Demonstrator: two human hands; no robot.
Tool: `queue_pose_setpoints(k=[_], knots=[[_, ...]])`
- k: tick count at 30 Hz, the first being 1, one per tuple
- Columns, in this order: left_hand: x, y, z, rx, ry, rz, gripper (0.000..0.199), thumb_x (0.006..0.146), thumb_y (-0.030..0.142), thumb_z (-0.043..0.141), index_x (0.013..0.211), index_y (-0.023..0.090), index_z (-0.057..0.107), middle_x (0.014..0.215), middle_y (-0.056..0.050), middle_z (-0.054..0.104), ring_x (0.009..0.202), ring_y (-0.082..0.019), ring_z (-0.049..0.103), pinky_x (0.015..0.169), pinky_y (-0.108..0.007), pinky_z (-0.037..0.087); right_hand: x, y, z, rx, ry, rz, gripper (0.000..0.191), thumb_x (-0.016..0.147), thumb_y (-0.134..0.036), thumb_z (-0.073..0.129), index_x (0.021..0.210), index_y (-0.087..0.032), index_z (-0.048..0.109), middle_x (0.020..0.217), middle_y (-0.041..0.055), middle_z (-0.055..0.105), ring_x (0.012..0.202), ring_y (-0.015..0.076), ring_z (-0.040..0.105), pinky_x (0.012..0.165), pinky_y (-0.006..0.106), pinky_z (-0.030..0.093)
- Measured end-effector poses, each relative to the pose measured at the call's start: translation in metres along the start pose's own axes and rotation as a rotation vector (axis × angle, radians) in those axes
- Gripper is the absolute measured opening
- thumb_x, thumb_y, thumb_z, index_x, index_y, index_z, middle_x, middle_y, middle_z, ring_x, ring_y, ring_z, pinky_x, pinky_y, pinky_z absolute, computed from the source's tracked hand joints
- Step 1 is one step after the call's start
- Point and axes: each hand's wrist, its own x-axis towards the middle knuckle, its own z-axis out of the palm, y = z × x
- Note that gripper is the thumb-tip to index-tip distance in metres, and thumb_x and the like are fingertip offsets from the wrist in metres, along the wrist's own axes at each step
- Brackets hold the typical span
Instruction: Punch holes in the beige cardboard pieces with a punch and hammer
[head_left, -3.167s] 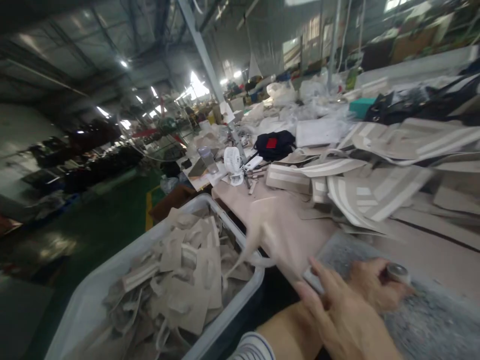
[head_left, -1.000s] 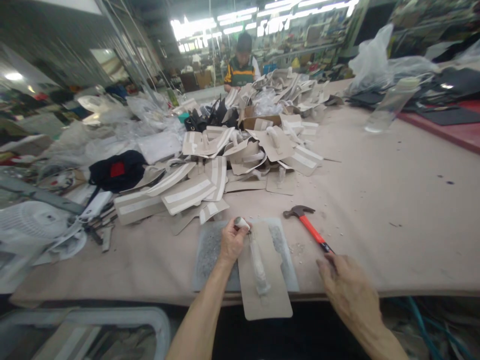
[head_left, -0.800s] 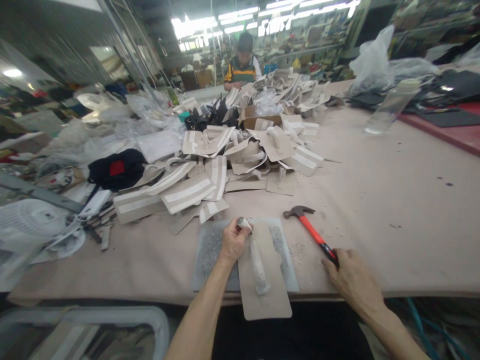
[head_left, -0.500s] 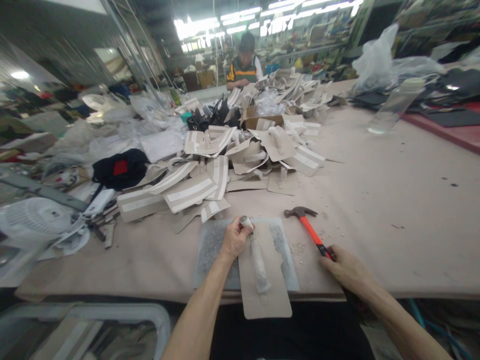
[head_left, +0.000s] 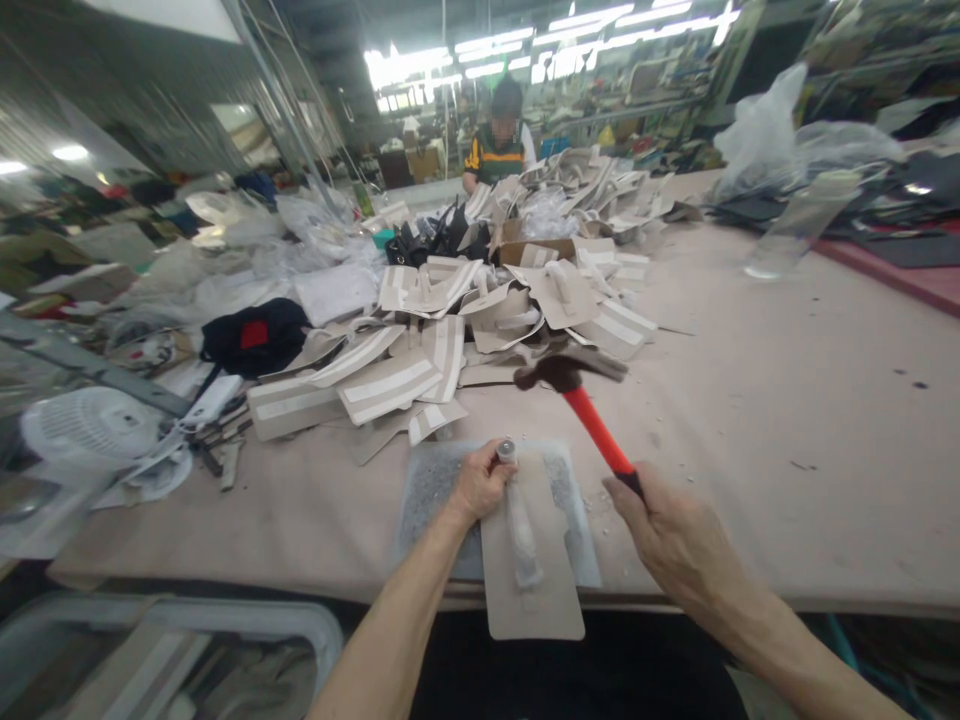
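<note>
1. Head view: an off-centre blow of the hammer [head_left: 600, 432], gripped raised in the right hand [head_left: 679, 535], could catch the left hand [head_left: 482, 483], its fingers closed around a round-topped tool [head_left: 508, 451].
2. The beige piece [head_left: 553, 570] lies on a grey slab [head_left: 431, 500]; overhanging the table [head_left: 750, 430] edge, it might shift.
3. Heaped beige parts [head_left: 394, 385] crowd the far side.

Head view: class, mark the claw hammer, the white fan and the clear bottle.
Claw hammer [head_left: 598, 430]: head view, on its orange handle.
White fan [head_left: 94, 425]: head view, on its round grille.
Clear bottle [head_left: 801, 225]: head view, on its see-through side.
</note>
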Motion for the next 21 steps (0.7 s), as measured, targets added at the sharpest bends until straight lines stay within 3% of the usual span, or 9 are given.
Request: queue_pose_setpoints(k=[5, 7, 9, 11, 12, 14, 16, 18, 21], knots=[[-0.002, 0.002, 0.002, -0.004, -0.001, -0.008, 0.008, 0.079, 0.017, 0.058, 0.085, 0.016, 0.062, 0.068, 0.002, 0.055, 0.063, -0.013, 0.049, 0.062, -0.022, 0.038, 0.008, -0.013, -0.023, -0.341, -0.162, -0.228, 0.026, 0.096, -0.039, 0.04, 0.079, -0.021, 0.048, 0.052, -0.0011, 0.051, 0.041, 0.0123, 0.039, 0.049, 0.028, 0.012], [-0.002, 0.003, 0.002, -0.005, 0.002, 0.001, 0.012, 0.079, 0.017, 0.057, 0.089, 0.016, 0.063, 0.072, 0.001, 0.057, 0.066, -0.013, 0.051, 0.065, -0.022, 0.039, 0.015, -0.027, -0.045, -0.301, -0.036, -0.264, 0.03, 0.097, -0.043, 0.04, 0.077, -0.022, 0.046, 0.05, -0.0031, 0.048, 0.039, 0.0109, 0.037, 0.046, 0.026, 0.015], [-0.003, 0.005, 0.002, -0.001, 0.0, 0.0, 0.013, 0.079, 0.018, 0.057, 0.09, 0.016, 0.064, 0.072, 0.001, 0.057, 0.066, -0.013, 0.05, 0.065, -0.023, 0.039, 0.018, -0.044, -0.064, -0.192, 0.21, -0.25, 0.034, 0.097, -0.049, 0.039, 0.077, -0.022, 0.045, 0.049, -0.005, 0.044, 0.038, 0.0099, 0.035, 0.044, 0.024, 0.021], [-0.003, 0.006, 0.001, 0.0, 0.002, -0.007, 0.012, 0.079, 0.019, 0.057, 0.089, 0.017, 0.064, 0.071, 0.001, 0.057, 0.066, -0.013, 0.05, 0.065, -0.022, 0.039, 0.015, -0.054, -0.069, -0.087, 0.465, -0.199, 0.033, 0.098, -0.049, 0.039, 0.08, -0.022, 0.047, 0.051, -0.0055, 0.044, 0.039, 0.0101, 0.039, 0.045, 0.023, 0.029], [-0.003, 0.006, 0.002, -0.002, 0.004, -0.008, 0.013, 0.079, 0.018, 0.057, 0.089, 0.017, 0.064, 0.071, 0.001, 0.057, 0.066, -0.013, 0.05, 0.065, -0.022, 0.039, 0.011, -0.054, -0.064, -0.06, 0.523, -0.197, 0.032, 0.099, -0.047, 0.039, 0.081, -0.022, 0.047, 0.051, -0.0053, 0.046, 0.04, 0.0104, 0.041, 0.046, 0.023, 0.031], [-0.004, 0.006, 0.002, -0.004, 0.005, -0.01, 0.012, 0.078, 0.018, 0.057, 0.088, 0.017, 0.064, 0.07, 0.001, 0.057, 0.066, -0.013, 0.05, 0.064, -0.022, 0.039, 0.002, -0.043, -0.044, -0.099, 0.42, -0.261, 0.029, 0.1, -0.042, 0.037, 0.079, -0.022, 0.045, 0.05, -0.0048, 0.047, 0.039, 0.0107, 0.042, 0.045, 0.024, 0.028], [-0.004, 0.005, 0.003, 0.002, 0.008, -0.017, 0.009, 0.078, 0.017, 0.057, 0.084, 0.016, 0.063, 0.067, 0.002, 0.054, 0.063, -0.012, 0.048, 0.061, -0.022, 0.036, -0.006, -0.023, -0.021, -0.235, 0.103, -0.335, 0.028, 0.1, -0.036, 0.036, 0.076, -0.022, 0.044, 0.047, -0.0038, 0.048, 0.036, 0.0111, 0.041, 0.043, 0.027, 0.019], [-0.005, 0.004, 0.004, 0.009, 0.008, -0.028, 0.007, 0.077, 0.016, 0.057, 0.082, 0.016, 0.062, 0.064, 0.004, 0.051, 0.06, -0.011, 0.045, 0.058, -0.021, 0.034, -0.01, -0.004, -0.007, -0.369, -0.143, -0.3, 0.026, 0.099, -0.035, 0.037, 0.079, -0.021, 0.047, 0.049, -0.0018, 0.053, 0.037, 0.0126, 0.045, 0.045, 0.029, 0.014], [-0.006, 0.003, 0.005, 0.003, 0.009, -0.021, 0.015, 0.077, 0.014, 0.056, 0.09, 0.017, 0.065, 0.066, 0.004, 0.053, 0.062, -0.012, 0.047, 0.06, -0.021, 0.036, -0.009, 0.016, -0.006, -0.46, -0.283, -0.173, 0.026, 0.099, -0.041, 0.04, 0.087, -0.02, 0.05, 0.055, 0.001, 0.058, 0.045, 0.0153, 0.052, 0.049, 0.03, 0.013]])
